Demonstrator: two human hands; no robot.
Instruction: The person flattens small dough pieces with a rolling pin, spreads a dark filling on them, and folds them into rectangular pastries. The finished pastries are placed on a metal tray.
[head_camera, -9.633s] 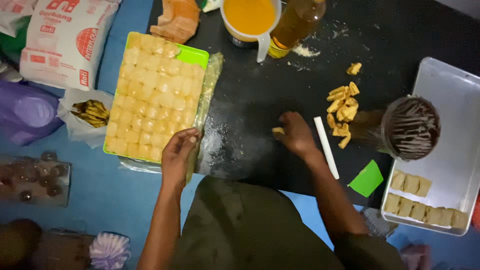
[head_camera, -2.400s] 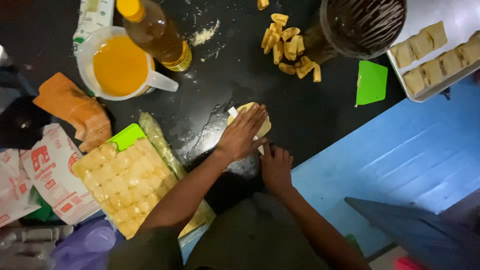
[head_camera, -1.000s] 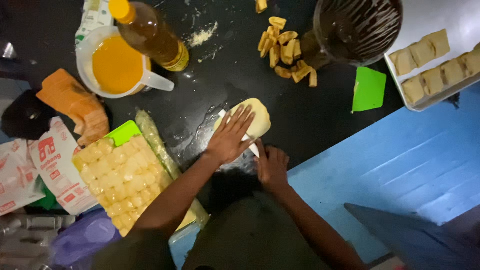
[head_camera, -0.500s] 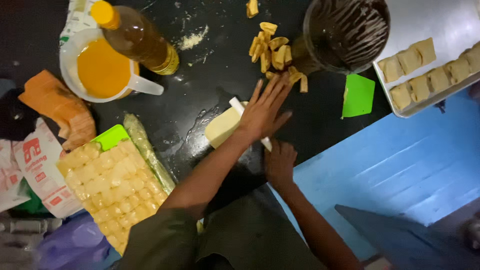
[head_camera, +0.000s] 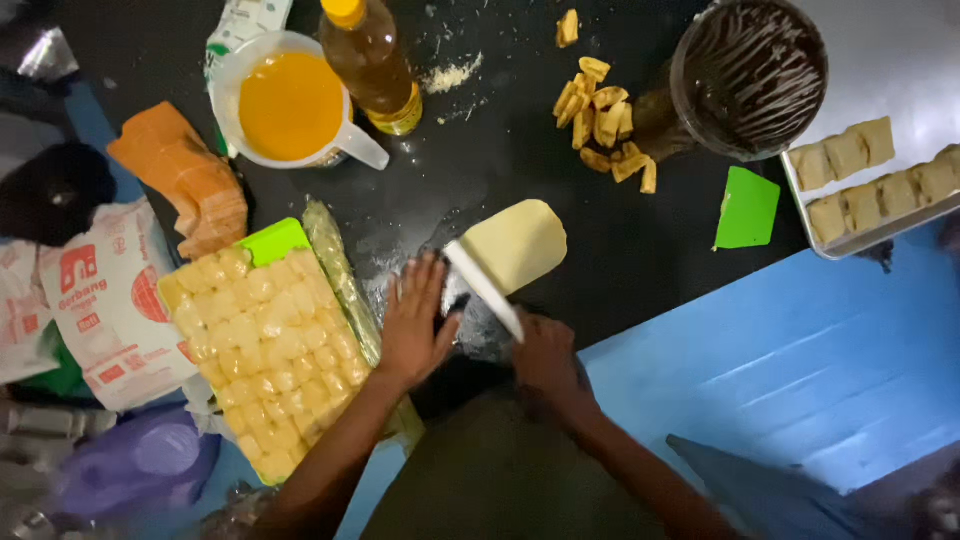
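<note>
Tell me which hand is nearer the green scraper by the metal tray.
Right. The right hand sits below and left of the green scraper, gripping a white stick against the dough. The left hand lies flat farther left, beside the tray of dough pieces.

left arm: bare forearm runs up from the bottom edge of the view, slanting rightward to the wrist.
left hand (head_camera: 415, 320): palm down, fingers spread and pointing away from the body, flat on the surface.
right arm: bare forearm rises from the lower right, angling leftward.
right hand (head_camera: 545, 352): knuckles up, fingers curled closed around a thin white blade.
</note>
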